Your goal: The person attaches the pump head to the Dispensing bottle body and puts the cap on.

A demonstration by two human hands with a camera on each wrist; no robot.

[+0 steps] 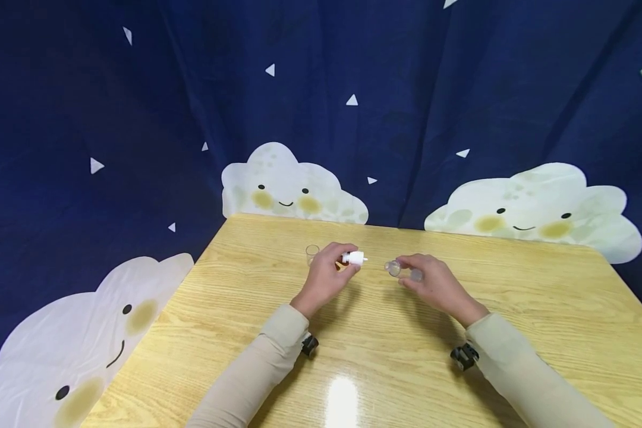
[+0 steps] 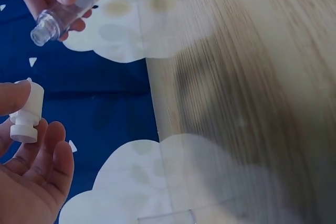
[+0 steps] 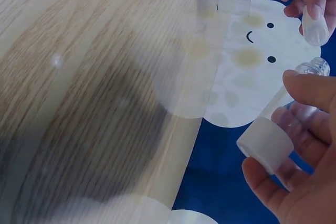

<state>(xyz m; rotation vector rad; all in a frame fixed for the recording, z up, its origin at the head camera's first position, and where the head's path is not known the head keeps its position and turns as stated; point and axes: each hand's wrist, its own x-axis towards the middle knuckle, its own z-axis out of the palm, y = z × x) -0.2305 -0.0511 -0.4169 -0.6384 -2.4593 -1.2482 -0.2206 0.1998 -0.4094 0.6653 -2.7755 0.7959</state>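
Note:
My left hand [image 1: 325, 274] pinches a small white pump head [image 1: 355, 257] between thumb and fingers, its thin tip pointing right. In the left wrist view the pump head [image 2: 32, 102] shows a wide collar and a narrower button end. Facing it, my right hand [image 1: 437, 283] grips a clear bottle [image 1: 393, 268] with the neck towards the left hand. The right wrist view shows the bottle's white base [image 3: 265, 144] and its threaded, uncapped neck [image 3: 318, 67]. A short gap separates the pump head from the bottle neck. Both are held above the table.
A clear, hollow cylinder [image 1: 312, 250] stands on the wooden table [image 1: 385, 368] just behind my left hand. Dark blue cloth [image 1: 321, 131] with white clouds hangs along the table's far and left edges. Dark wrist cameras sit below both sleeves.

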